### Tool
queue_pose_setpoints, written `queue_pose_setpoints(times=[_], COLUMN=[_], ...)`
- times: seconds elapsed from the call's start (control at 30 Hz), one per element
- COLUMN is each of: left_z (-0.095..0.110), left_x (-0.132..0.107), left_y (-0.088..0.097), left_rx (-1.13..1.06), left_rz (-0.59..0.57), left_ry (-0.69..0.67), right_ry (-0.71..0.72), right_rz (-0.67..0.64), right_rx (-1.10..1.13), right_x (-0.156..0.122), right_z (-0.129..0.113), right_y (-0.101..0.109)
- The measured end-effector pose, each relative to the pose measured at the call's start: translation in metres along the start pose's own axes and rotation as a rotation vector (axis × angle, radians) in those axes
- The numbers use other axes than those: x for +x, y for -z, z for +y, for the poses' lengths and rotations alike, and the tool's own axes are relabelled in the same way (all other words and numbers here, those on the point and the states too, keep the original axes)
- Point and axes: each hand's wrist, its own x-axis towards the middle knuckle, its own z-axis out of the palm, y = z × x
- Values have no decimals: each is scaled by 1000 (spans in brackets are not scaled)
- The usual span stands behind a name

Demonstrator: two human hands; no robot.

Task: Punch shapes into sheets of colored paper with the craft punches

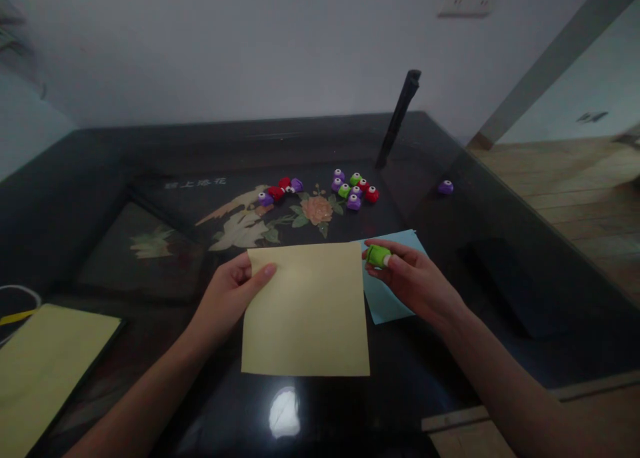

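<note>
My left hand (235, 288) pinches the upper left corner of a square yellow sheet of paper (307, 311), thumb on top. The sheet is held above the dark glossy table. In my right hand (417, 278), between thumb and fingers, is a small green plastic piece (378, 256) with a white round end. It sits just beside the sheet's upper right corner. Behind and below that hand lies a light blue sheet of paper (387, 298), partly covered by the hand and the yellow sheet.
Several small purple, red and green pieces with eye-like dots form a left group (276, 193) and a right group (354, 203). One purple piece (445, 187) lies apart. A black upright stick (397, 121) stands behind. More yellow paper (55, 358) lies left, a dark flat object (515, 285) right.
</note>
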Motion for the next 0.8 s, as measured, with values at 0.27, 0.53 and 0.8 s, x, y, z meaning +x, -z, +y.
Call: queue_pose_setpoints(times=[0.27, 0.53, 0.8], left_z=[5, 7, 6], left_x=[-6, -4, -3], left_y=[-2, -3, -3], left_rx=[77, 136, 174], left_rz=[-31, -11, -3], left_ry=[-8, -37, -23], right_ry=[21, 79, 58], right_rz=[-88, -52, -37], right_rx=[-22, -104, -149], right_x=[-5, -8, -8], right_z=[3, 5, 4], right_y=[-6, -10, -13])
